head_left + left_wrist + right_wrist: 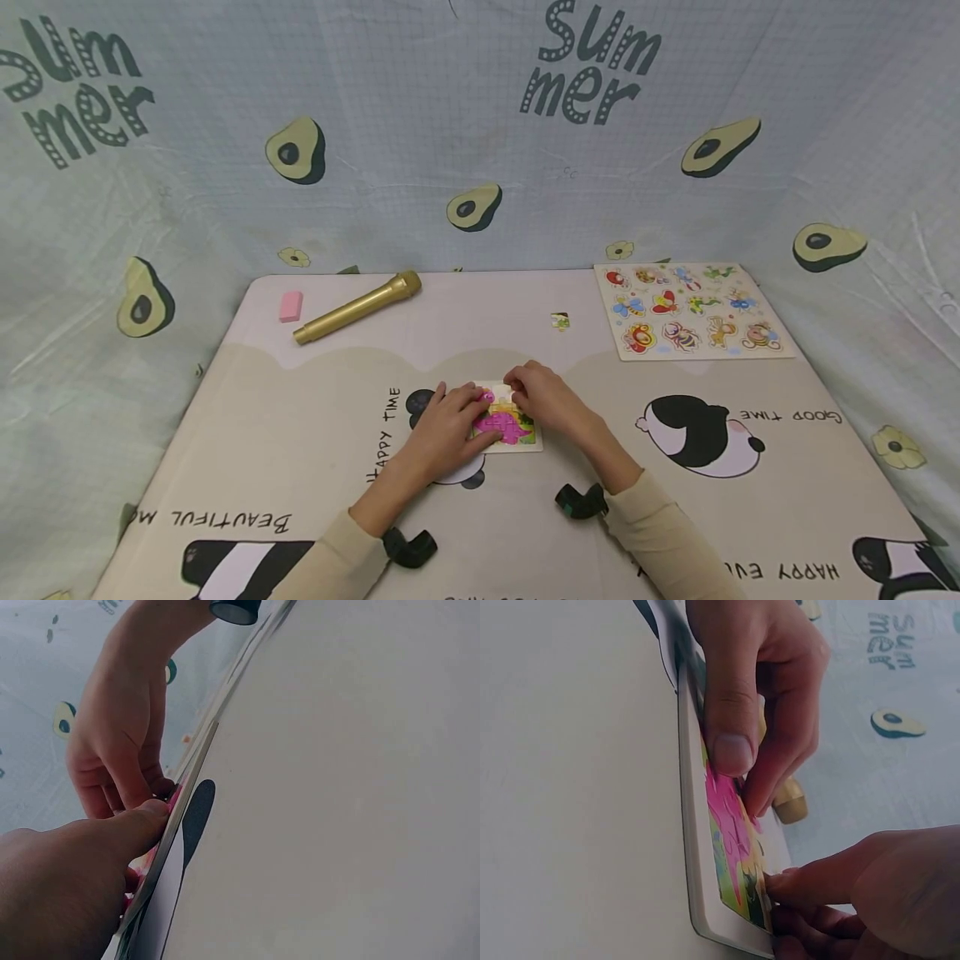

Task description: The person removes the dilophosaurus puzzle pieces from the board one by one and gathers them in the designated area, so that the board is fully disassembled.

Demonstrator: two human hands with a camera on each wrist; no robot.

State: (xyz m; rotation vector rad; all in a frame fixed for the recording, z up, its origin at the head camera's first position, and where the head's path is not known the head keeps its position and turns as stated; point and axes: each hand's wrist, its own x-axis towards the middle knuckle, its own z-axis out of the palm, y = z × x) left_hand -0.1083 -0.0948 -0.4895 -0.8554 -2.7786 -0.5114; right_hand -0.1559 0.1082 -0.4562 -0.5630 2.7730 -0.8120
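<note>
A small dinosaur jigsaw puzzle (504,428) with a pink figure and a pale frame lies on the table in the head view. My left hand (447,427) rests over its left side, fingers extended, with the thumb (731,754) on the picture near the front edge. At the upper right part of the puzzle, my right hand (551,400) has its fingers curled and pinches a puzzle piece, largely hidden by the fingertips. In the right wrist view, those right fingertips (781,882) are right at the picture's edge. A loose puzzle piece (560,320) lies beyond the right hand.
A board of insect and animal pictures (693,310) lies at the back right. A gold microphone (358,308) and a pink block (290,306) are at the back left. The tablecloth (300,450) has printed dogs and words; a curtain (390,108) with avocados hangs behind.
</note>
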